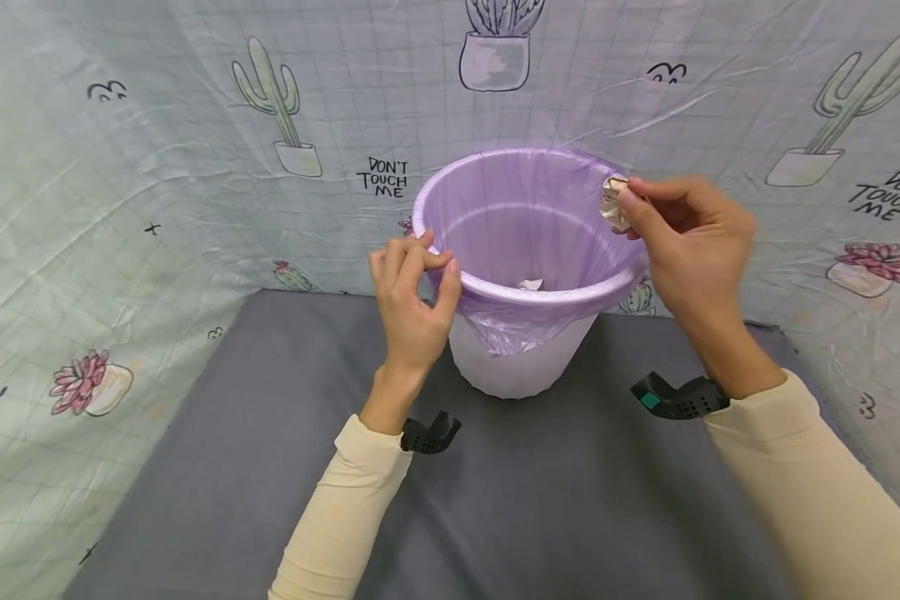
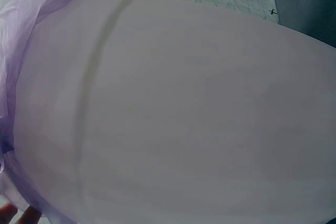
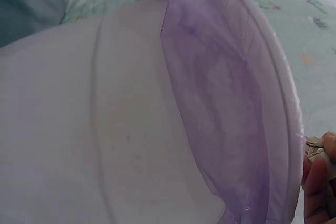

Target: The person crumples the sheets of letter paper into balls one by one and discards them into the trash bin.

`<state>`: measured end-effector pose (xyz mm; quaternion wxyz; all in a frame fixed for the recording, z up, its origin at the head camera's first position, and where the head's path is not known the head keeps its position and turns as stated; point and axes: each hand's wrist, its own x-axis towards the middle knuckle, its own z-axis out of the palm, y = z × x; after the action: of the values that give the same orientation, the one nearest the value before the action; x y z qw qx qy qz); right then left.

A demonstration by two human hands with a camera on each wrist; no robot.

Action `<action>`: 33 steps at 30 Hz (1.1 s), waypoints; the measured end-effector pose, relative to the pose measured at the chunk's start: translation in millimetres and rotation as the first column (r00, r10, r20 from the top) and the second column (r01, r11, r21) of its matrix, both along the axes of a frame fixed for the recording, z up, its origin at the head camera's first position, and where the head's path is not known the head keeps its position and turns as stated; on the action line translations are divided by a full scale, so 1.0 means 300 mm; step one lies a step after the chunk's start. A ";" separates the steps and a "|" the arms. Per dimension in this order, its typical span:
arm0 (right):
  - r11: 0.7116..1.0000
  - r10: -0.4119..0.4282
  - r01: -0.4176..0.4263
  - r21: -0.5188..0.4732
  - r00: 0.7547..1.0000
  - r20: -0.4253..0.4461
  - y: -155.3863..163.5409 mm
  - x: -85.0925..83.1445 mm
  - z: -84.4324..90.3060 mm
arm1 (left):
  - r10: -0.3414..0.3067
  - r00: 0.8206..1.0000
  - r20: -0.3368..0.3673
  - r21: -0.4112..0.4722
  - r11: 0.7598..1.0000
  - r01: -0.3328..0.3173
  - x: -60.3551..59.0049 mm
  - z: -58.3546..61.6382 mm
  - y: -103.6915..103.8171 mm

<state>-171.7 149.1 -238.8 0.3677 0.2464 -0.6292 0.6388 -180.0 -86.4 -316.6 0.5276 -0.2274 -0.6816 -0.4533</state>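
A white trash can [image 1: 506, 367] stands upright, lined with a purple trash bag [image 1: 510, 321] folded over its rim. At the left front of the rim is my left hand [image 1: 412, 304], its curled fingers and thumb gripping the bagged edge. My right hand [image 1: 701, 250] pinches a crumpled piece of paper [image 1: 615, 202] between thumb and fingers, by the right side of the rim. The right wrist view catches this crumpled paper [image 3: 316, 149] beside the rim too. Inside the can, a white paper scrap [image 1: 530, 284] lies low down.
Dark grey cloth [image 1: 270, 467] covers the surface beneath the can. Behind and at both sides hangs a pale sheet [image 1: 195, 167] printed with cacti and lettering. Black wrist mounts [image 1: 678, 396] sit on both wrists, below cream sleeves.
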 end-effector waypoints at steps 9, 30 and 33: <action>0.987 -0.105 0.080 0.142 0.978 0.181 -0.004 -0.095 0.025 | -0.009 1.000 0.017 0.007 1.000 0.008 0.000 0.003 -0.005; 0.748 -0.381 0.107 0.654 0.877 0.292 0.023 -0.197 0.052 | -0.020 1.000 0.013 0.001 1.000 0.020 0.003 0.008 -0.001; 0.719 -0.402 0.107 0.687 0.870 0.285 0.021 -0.195 0.052 | -0.018 1.000 0.013 0.003 1.000 0.018 0.003 0.005 -0.005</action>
<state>-230.0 155.4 -223.1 0.2029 0.1260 -0.9026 0.3582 -179.3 -87.7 -315.1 0.5194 -0.2299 -0.6822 -0.4604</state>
